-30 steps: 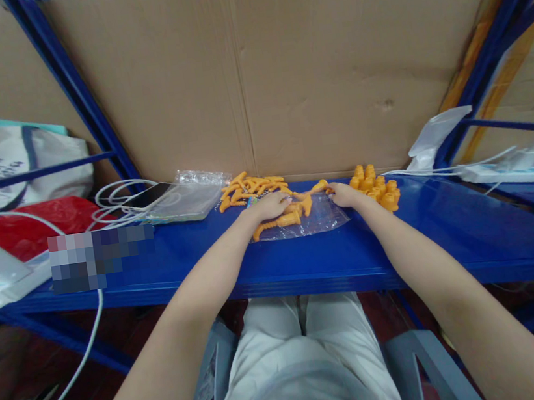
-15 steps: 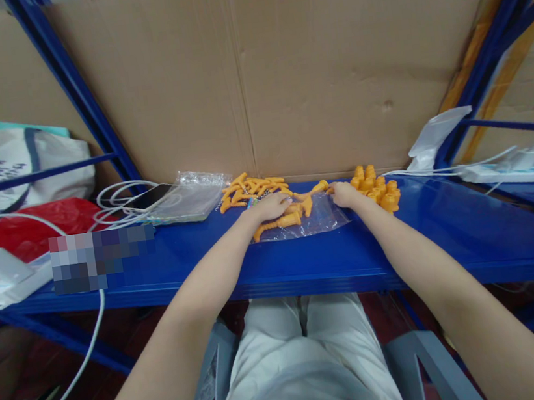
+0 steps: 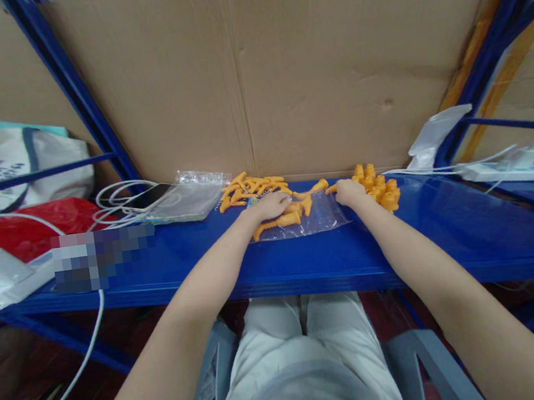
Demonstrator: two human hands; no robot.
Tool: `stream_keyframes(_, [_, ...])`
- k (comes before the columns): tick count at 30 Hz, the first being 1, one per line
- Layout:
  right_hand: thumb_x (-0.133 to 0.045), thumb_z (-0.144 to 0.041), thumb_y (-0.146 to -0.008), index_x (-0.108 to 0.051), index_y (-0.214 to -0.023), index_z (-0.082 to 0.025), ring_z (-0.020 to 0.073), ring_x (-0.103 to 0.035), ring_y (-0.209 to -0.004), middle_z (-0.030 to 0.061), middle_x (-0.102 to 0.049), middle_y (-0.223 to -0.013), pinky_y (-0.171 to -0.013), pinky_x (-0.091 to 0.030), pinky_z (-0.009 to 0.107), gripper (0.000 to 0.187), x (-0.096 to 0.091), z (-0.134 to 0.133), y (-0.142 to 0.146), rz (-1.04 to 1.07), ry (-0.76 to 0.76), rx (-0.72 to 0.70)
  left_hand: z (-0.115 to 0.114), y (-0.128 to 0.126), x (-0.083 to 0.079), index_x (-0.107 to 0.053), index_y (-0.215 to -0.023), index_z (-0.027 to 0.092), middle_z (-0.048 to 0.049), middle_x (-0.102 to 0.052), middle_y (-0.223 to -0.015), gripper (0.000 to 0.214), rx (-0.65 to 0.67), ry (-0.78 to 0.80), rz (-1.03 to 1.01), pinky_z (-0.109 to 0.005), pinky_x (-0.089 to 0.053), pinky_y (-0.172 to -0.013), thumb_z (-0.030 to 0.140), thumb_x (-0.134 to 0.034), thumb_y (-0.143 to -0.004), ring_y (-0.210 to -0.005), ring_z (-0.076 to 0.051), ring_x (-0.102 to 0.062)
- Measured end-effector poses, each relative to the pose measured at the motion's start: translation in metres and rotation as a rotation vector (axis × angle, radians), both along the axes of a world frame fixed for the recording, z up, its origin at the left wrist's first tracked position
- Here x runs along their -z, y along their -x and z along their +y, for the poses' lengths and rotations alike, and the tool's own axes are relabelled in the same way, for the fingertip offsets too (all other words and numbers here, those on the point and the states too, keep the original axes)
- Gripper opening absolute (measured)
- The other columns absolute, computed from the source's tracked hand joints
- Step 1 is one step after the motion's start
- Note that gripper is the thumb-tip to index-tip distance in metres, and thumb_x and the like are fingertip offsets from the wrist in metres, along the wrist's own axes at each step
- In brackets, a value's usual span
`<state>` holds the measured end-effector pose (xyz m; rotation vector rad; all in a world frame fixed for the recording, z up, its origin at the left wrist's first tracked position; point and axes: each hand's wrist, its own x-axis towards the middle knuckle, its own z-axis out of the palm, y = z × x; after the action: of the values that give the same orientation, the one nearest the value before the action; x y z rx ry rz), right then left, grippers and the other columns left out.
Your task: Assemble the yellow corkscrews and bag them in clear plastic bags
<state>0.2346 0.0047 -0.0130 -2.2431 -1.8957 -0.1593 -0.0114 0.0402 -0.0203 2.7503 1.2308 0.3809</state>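
Observation:
My left hand [image 3: 272, 206] lies low over a clear plastic bag [image 3: 324, 215] and orange plastic pieces, its fingers stretched out to the right. Just below it is a ridged orange piece [image 3: 277, 223], and another orange piece [image 3: 307, 205] sits beside the fingertips. My right hand [image 3: 351, 193] is closed around a small orange piece, whose end [image 3: 331, 189] sticks out to the left; the rest is hidden. Behind the left hand is a pile of branched orange pieces [image 3: 246, 188] with bead chains. Orange cup-like pieces [image 3: 387, 194] stand right of the right hand.
Everything lies on a blue metal shelf [image 3: 275, 264] backed by cardboard [image 3: 309, 70]. To the left are a stack of clear bags [image 3: 188, 200], a dark phone [image 3: 153, 195], white cables, a red bag [image 3: 38, 223] and a power strip [image 3: 17, 282]. Another power strip [image 3: 514, 173] lies right.
My right hand has shifted slightly right, and more of the small orange piece shows at its fingertips. My left hand stays in place.

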Motion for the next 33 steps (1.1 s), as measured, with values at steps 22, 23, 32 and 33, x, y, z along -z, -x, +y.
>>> stream_keyframes(22, [-0.046, -0.013, -0.086, -0.043, -0.149, -0.018, 0.0345, -0.064, -0.115, 0.0190, -0.064, -0.129, -0.095, -0.049, 0.048, 0.062, -0.033, -0.024, 0.000, 0.201, -0.510, -0.125, -0.014, -0.001, -0.017, -0.075, -0.095, 0.015, -0.0105, -0.076, -0.104, 0.023, -0.056, -0.181, -0.165, -0.035, -0.050, -0.091, 0.022, -0.054, -0.088, -0.101, -0.024, -0.067])
stream_keyframes(23, [-0.046, -0.013, -0.085, -0.047, -0.145, -0.019, 0.0343, -0.063, -0.115, 0.0178, -0.065, -0.127, -0.095, -0.049, 0.048, 0.060, -0.034, -0.022, -0.001, 0.230, -0.561, -0.154, -0.016, -0.001, -0.021, -0.074, -0.088, 0.015, -0.0099, -0.075, -0.094, 0.022, -0.081, -0.190, -0.182, -0.034, -0.050, -0.085, 0.023, -0.053, -0.087, -0.092, -0.023, -0.068])
stream_keyframes(32, [-0.055, -0.019, -0.076, -0.061, -0.109, -0.021, 0.0228, -0.064, -0.079, 0.0054, -0.067, -0.089, -0.078, -0.053, 0.039, 0.034, -0.040, -0.005, -0.010, 0.697, -0.756, -0.222, -0.036, -0.002, -0.032, -0.064, -0.069, 0.017, -0.0038, -0.063, -0.062, 0.021, -0.149, 0.133, -0.039, -0.029, -0.042, -0.059, 0.022, -0.052, -0.085, -0.060, -0.018, -0.059])
stream_keyframes(33, [-0.055, -0.021, -0.077, -0.062, -0.107, -0.021, 0.0211, -0.063, -0.073, 0.0040, -0.066, -0.083, -0.072, -0.053, 0.037, 0.031, -0.043, -0.006, -0.009, 0.785, -0.726, -0.218, -0.038, -0.002, -0.032, -0.066, -0.075, 0.016, -0.0043, -0.064, -0.065, 0.019, -0.164, 0.150, -0.040, -0.029, -0.043, -0.060, 0.022, -0.052, -0.086, -0.061, -0.018, -0.060])
